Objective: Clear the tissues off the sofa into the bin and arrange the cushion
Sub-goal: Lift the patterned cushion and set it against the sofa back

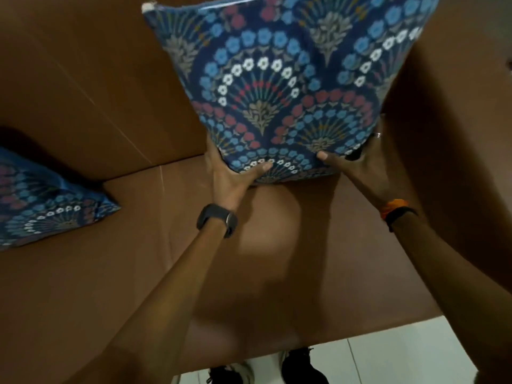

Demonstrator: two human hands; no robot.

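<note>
cushion [277, 87] upright against sofa [138, 273] back, near right corner | both grips pinch its lower corners: left hand [235, 176], right hand [363, 164] | risk: slump forward if released unseated | no tissues seen

Both hands [235, 178] [360, 167] grip cushion [277, 84] upright on sofa [138, 273]

The brown sofa [138, 273] carries 2 patterned cushions: one [41, 200] lying left, one [277, 87] propped upright.
</note>
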